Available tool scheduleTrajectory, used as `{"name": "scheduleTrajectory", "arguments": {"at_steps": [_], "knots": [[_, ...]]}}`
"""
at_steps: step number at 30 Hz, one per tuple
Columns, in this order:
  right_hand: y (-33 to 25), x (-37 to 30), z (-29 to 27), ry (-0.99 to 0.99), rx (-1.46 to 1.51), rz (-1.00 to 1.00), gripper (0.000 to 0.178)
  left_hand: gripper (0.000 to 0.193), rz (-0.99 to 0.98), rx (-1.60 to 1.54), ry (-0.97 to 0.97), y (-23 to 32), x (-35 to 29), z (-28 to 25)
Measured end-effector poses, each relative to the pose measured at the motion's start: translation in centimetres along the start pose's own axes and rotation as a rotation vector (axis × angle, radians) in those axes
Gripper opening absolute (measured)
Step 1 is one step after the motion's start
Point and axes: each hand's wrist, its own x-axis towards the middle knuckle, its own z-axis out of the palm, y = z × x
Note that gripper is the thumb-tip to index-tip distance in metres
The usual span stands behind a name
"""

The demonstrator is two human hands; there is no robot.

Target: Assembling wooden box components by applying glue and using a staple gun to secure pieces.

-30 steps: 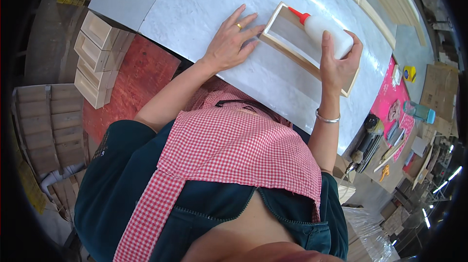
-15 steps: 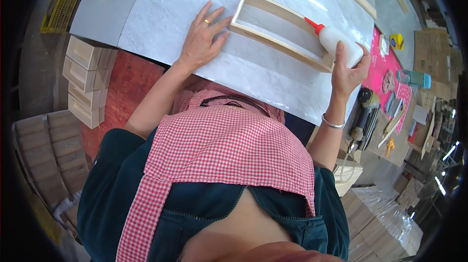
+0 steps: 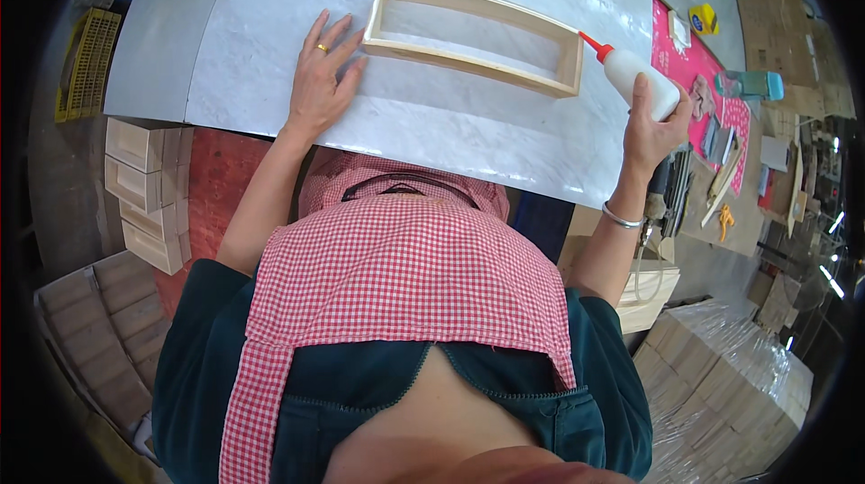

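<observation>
Clasps a red-tipped white bottle in the right hand just beside a wooden frame and rests the spread left hand on the marbled tabletop.

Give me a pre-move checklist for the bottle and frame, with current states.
1. Right hand gripping the white bottle: ok.
2. Red nozzle at the wooden frame's right end: ok; actual contact: cannot tell.
3. Frame resting on the tabletop, all four sides in place: ok.
4. Left hand steadying the frame: cannot tell; fingers beside its left end.
5. Bottle's fill level: cannot tell.
</observation>
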Motion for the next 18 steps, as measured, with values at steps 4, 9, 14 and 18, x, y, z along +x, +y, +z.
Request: {"name": "scheduleTrajectory", "arguments": {"at_steps": [4, 9, 14, 18], "knots": [[0.8, 0.0, -0.6, 0.022, 0.021, -0.006, 0.048, 0.038, 0.006, -0.024, 0.001, -0.3, -0.1, 0.4], [-0.4, -0.9, -2.0, -0.044, -0.008, 0.082, 0.043, 0.038, 0.01, -0.031, 0.01, -0.2, 0.0, 0.3], [-1.6, -2.7, -4.2, -0.064, 0.003, 0.117, 0.041, 0.038, 0.017, -0.024, 0.016, -0.3, 0.1, 0.3], [-1.8, -3.7, -5.7, -0.113, 0.02, 0.144, 0.042, 0.038, 0.023, -0.02, 0.023, -0.5, 0.0, 0.2]]}}
